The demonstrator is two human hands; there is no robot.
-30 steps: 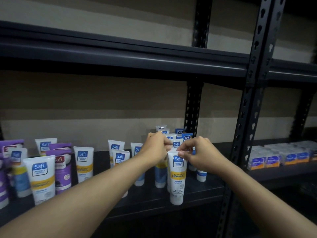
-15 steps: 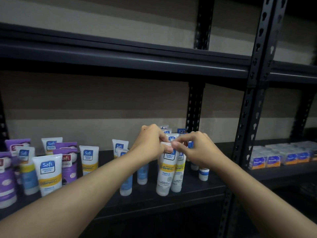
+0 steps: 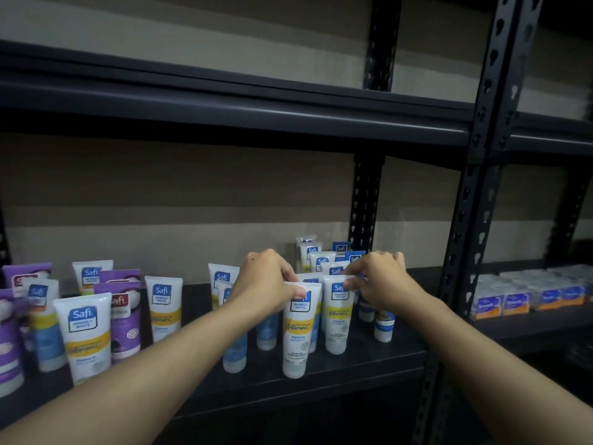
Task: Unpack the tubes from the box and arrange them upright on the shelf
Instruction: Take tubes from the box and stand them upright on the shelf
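Several white Safi tubes stand cap-down on the dark shelf (image 3: 353, 370). My left hand (image 3: 266, 281) pinches the top edge of a white and yellow tube (image 3: 298, 332) at the shelf's front. My right hand (image 3: 378, 277) pinches the top of a second white and yellow tube (image 3: 337, 319) just to its right. Both tubes stand upright on the shelf. More white and blue tubes (image 3: 321, 260) crowd behind my hands. The box is not in view.
Purple and white tubes (image 3: 123, 313) stand in a group at the left of the shelf. A perforated black upright post (image 3: 471, 220) divides this bay from the right bay, where small blue and orange boxes (image 3: 516, 301) sit. Another shelf (image 3: 224, 107) runs overhead.
The two tubes under my hands have been drawn apart and now stand side by side. Both hands stayed at the tube tops and the view shifted slightly.
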